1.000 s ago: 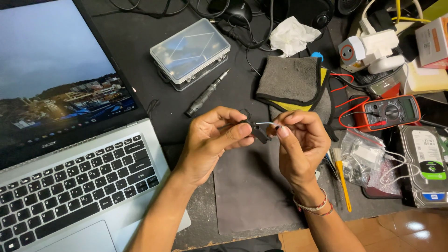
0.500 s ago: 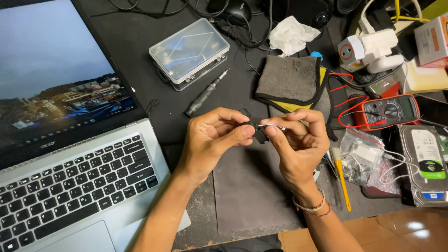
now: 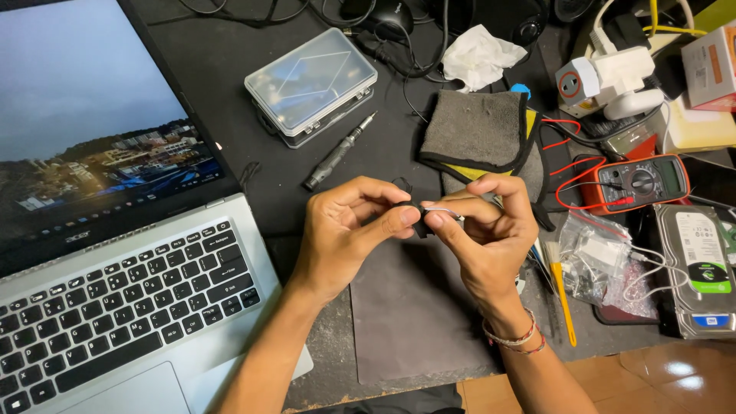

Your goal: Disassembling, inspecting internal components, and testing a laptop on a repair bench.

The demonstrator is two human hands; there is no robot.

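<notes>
Both hands, left hand (image 3: 345,230) and right hand (image 3: 487,234), pinch a small black part with a metal clip (image 3: 431,215) above the dark mat (image 3: 406,322), where steady, close fingertip pressure likely serves best.

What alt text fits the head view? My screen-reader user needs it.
Two bare hands, left hand and right hand, pinch a small dark part over a cluttered black desk, between an open laptop and a multimeter.
</notes>
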